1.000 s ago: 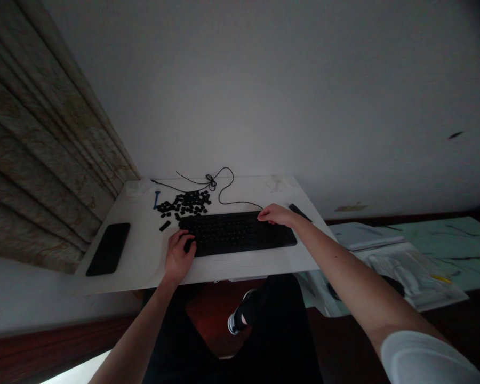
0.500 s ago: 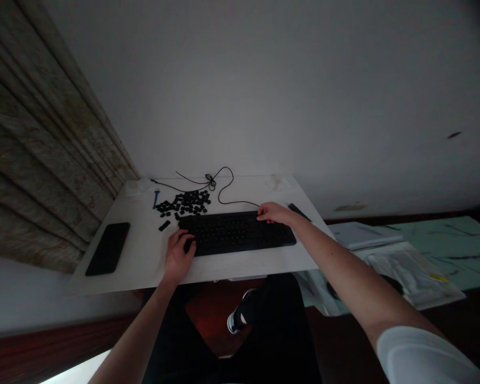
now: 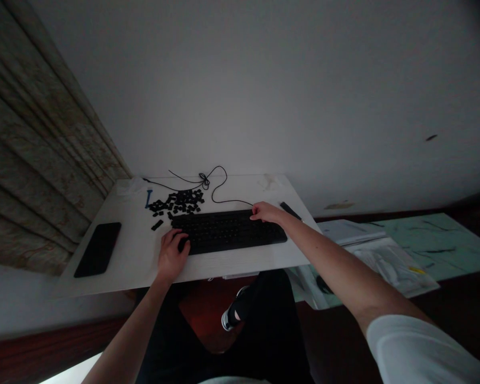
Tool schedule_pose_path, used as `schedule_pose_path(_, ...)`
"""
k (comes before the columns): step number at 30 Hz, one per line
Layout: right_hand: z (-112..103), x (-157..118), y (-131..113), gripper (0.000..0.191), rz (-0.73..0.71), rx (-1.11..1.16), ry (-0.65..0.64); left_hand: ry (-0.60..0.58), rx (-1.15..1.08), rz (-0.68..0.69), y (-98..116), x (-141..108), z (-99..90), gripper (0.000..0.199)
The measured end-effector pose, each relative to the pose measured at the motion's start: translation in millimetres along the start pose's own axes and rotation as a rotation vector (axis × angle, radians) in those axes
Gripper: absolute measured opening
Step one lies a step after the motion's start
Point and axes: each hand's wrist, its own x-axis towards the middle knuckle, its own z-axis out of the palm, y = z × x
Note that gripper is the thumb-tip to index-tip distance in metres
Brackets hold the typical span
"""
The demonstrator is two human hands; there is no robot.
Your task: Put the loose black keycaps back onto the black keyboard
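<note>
2 bare hands rest at a black keyboard [image 3: 224, 233], which lies flat on a white table [image 3: 232, 260] near its front edge. The left hand [image 3: 172, 255] touches the keyboard's left end, fingers curled over it and thumb bent in toward them; whether it grips is hard to tell. The right hand [image 3: 267, 212] is at the far edge, right of the middle, with thumb and forefinger drawn together; any small piece between them cannot be made out.

Behind the keyboard's left part lies a heap of small black keycaps [image 3: 184, 200], with 1 longer black piece [image 3: 157, 225] apart from it. A blue tool [image 3: 148, 198] lies just left of the heap. Black cable [image 3: 205, 181] runs behind, tied in a bundle. A dark, phone-like slab [image 3: 98, 249] lies farther left, and a black bar [image 3: 291, 210] lies beyond the right forearm.
</note>
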Motion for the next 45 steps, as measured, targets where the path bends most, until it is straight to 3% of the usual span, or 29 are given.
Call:
schedule_pose_path(5,8,-8,2,0.013,-0.034,0.015,0.114,-0.004,-0.026,-0.024,-1,0,-0.6,0.016)
schedule_pose_path(11,47,-40,8,0.014,-0.114,0.021,0.532,0.031,-0.022,-0.036,0,-1,-0.5,0.019)
schedule_pose_path(15,77,-62,9,0.022,-0.212,-0.098,0.767,0.018,0.018,0.016,2,21,-0.4,0.022)
schedule_pose_path(22,88,-72,6,0.027,-0.23,-0.27,0.806,-0.225,0.236,0.06,16,98,19.8,0.024)
schedule_pose_path(27,87,-71,8,0.029,-0.246,-0.317,0.814,-0.345,0.388,-0.016,25,128,37.2,0.022)
schedule_pose_path(35,90,-65,12,0.029,-0.311,-0.351,0.905,-0.456,0.466,-0.116,24,143,47.8,0.024)
schedule_pose_path(40,90,-66,13,0.029,-0.325,-0.339,0.933,-0.435,0.463,-0.086,28,138,47.2,0.023)
schedule_pose_path(45,90,-66,13,0.028,-0.347,-0.326,0.935,-0.327,0.393,0.036,34,127,48.7,0.029)
